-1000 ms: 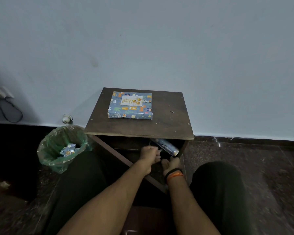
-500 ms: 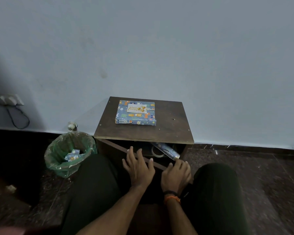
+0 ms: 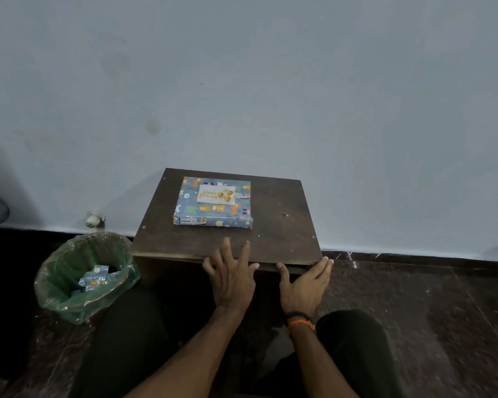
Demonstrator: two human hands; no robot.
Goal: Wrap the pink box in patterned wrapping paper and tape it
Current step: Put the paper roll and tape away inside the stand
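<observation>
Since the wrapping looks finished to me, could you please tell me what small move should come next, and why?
Probably just draw both hands back. The blue patterned wrapped box lies flat on the dark wooden cabinet top with a birthday card on it, and the open left hand and right hand hold nothing at the front edge.

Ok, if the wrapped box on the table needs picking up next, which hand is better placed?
Left, probably. The left hand lies open at the table front edge, directly below the wrapped box. The right hand sits at the front right corner, farther off.
</observation>
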